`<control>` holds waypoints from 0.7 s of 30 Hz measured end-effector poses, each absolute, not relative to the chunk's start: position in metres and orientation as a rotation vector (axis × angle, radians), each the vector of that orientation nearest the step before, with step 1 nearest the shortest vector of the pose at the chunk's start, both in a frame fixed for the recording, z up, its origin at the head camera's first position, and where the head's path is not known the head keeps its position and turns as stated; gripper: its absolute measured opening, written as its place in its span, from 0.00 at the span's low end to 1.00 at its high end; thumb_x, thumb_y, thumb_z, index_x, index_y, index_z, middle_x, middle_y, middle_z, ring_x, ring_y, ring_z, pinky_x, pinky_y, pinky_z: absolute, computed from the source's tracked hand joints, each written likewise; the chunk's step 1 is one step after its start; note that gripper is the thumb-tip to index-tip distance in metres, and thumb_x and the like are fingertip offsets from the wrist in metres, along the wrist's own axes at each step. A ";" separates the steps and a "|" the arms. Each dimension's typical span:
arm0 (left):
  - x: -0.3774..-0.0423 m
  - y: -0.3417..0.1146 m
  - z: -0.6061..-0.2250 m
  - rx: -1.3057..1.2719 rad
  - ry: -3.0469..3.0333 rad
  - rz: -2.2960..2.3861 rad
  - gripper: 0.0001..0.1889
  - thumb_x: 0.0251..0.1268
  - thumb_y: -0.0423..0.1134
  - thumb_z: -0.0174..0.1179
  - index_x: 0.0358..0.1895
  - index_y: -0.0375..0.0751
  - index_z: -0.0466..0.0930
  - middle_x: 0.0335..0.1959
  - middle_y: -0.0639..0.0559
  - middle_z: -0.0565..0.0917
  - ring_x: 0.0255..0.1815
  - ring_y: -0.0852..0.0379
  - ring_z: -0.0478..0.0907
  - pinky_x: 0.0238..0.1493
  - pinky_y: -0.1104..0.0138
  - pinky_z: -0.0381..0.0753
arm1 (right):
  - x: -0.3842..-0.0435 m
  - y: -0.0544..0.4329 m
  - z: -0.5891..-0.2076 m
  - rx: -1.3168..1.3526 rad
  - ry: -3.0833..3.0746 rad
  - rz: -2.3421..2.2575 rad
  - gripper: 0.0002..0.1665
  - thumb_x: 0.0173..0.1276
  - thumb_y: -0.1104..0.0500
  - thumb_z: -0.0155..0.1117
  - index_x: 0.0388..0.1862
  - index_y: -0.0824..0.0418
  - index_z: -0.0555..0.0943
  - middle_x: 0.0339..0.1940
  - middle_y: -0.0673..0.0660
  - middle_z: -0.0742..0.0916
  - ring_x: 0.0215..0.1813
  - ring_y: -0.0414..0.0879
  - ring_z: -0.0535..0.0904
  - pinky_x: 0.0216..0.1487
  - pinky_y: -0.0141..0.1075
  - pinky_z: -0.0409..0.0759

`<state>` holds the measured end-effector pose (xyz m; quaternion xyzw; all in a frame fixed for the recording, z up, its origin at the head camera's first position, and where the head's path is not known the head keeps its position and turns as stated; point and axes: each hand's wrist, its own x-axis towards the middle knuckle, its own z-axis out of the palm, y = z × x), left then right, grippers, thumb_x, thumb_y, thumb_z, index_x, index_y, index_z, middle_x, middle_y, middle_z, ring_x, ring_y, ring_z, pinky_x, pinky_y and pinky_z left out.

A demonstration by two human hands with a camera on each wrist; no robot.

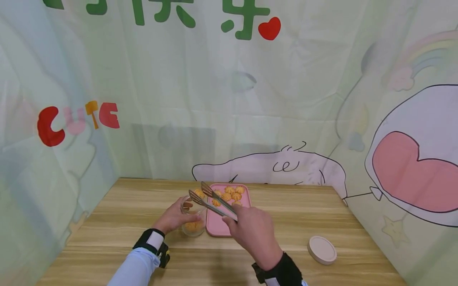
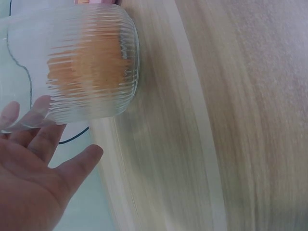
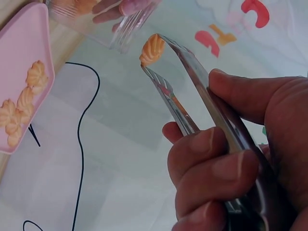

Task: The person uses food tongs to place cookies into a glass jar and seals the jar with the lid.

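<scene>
A ribbed clear glass jar (image 2: 30, 62) with golden cookies (image 2: 91, 62) in its lower part stands on the table, and my left hand (image 1: 175, 218) grips its side. My right hand (image 1: 255, 234) holds metal tongs (image 1: 222, 201) from above. Pinched between their tips is one swirled cookie (image 3: 153, 49), held in the air near the jar's mouth. Beside the jar lies a pink tray (image 1: 216, 227), with several more cookies (image 1: 236, 196) toward its far end.
A round whitish lid (image 1: 322, 248) lies on the right of the wooden table (image 1: 286, 218). Behind the table hangs a printed cloth backdrop (image 1: 171, 79), with side panels to the left and right.
</scene>
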<state>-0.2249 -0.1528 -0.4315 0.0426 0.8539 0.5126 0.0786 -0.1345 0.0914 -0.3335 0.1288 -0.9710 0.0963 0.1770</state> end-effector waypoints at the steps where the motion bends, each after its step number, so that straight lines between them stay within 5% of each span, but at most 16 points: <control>1: -0.225 -0.153 -0.432 0.128 2.558 1.535 0.47 0.58 0.50 0.77 0.79 0.44 0.62 0.72 0.32 0.73 0.72 0.30 0.71 0.68 0.34 0.72 | -0.134 0.091 -0.334 0.363 -2.756 0.278 0.21 0.65 0.41 0.74 0.48 0.54 0.89 0.15 0.46 0.75 0.18 0.41 0.67 0.17 0.33 0.59; 8: -0.226 -0.155 -0.434 0.167 2.571 1.539 0.45 0.58 0.51 0.76 0.76 0.42 0.65 0.74 0.31 0.71 0.75 0.28 0.67 0.71 0.31 0.66 | -0.134 0.089 -0.336 0.369 -2.787 0.267 0.21 0.66 0.40 0.72 0.45 0.54 0.89 0.16 0.46 0.75 0.18 0.41 0.66 0.17 0.34 0.59; 21: -0.228 -0.154 -0.434 0.131 2.566 1.526 0.48 0.59 0.48 0.76 0.78 0.36 0.61 0.71 0.31 0.74 0.71 0.31 0.72 0.70 0.37 0.72 | -0.142 0.100 -0.336 0.269 -2.803 0.345 0.26 0.68 0.41 0.70 0.56 0.57 0.88 0.16 0.53 0.79 0.19 0.43 0.70 0.16 0.36 0.63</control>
